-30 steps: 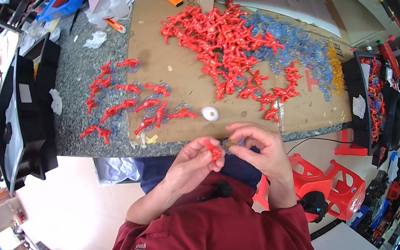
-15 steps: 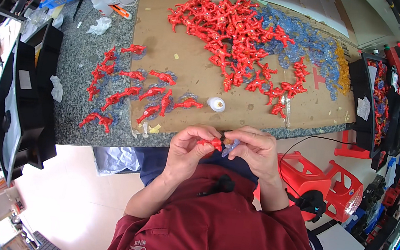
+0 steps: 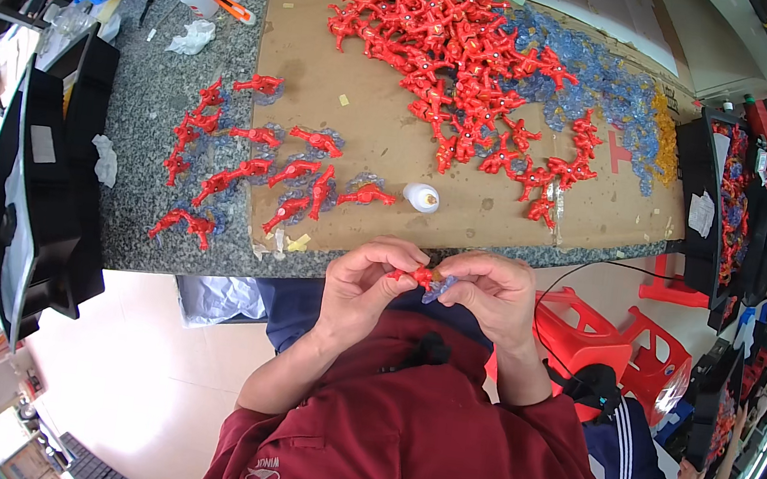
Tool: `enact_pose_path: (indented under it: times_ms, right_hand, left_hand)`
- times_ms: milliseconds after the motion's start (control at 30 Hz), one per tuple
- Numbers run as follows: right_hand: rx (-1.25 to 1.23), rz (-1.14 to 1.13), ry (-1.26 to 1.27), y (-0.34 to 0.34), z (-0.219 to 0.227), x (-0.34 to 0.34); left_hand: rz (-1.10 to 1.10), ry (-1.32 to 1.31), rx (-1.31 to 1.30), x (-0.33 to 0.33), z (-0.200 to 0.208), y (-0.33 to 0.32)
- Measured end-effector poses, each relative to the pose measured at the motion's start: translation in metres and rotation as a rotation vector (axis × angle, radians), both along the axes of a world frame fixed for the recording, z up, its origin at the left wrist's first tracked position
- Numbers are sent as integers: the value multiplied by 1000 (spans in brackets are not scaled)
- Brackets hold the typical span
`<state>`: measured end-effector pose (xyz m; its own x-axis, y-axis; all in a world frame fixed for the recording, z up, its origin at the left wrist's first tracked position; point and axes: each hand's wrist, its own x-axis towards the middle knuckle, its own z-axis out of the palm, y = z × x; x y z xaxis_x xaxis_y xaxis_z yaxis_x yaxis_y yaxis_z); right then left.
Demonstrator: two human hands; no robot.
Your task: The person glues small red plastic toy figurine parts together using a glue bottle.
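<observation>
Just off the table's near edge, my two hands meet fingertip to fingertip. My left hand (image 3: 360,286) pinches a small red plastic figure (image 3: 414,276). Between the thumb and fingers of my right hand (image 3: 494,296) is a clear blue plastic piece (image 3: 439,290), with a bit of amber colour beside it. The two parts touch, but my fingers hide most of the joint. A white round bottle (image 3: 422,197) with a small tip stands beyond my hands. To its left lie several red figures with clear blue parts (image 3: 296,172), spread in loose rows.
A big heap of red figures (image 3: 467,68) covers the far cardboard (image 3: 358,131), beside piles of clear blue pieces (image 3: 604,85) and amber pieces (image 3: 663,140). An orange cutter (image 3: 234,10) lies far left. Black bins (image 3: 53,199) flank the table; red stools (image 3: 583,326) stand at right.
The red figure and the blue piece have come closer together between my fingertips. The view has shifted slightly. At far right, another person's arm now reaches to a dark tray.
</observation>
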<state>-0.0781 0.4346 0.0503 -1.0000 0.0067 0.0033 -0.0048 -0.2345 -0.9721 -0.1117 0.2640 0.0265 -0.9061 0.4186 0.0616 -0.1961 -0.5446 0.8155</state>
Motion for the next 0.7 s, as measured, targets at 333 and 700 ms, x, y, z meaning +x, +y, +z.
enact_pose_path:
  times_ms: [333, 700]
  right_hand:
    - [535, -91, 303, -2, 13, 2]
    - [460, -72, 309, -7, 17, 3]
  left_hand:
    - [-38, 25, -158, -5, 4, -5]
    - [-106, 130, 150, -13, -11, -4]
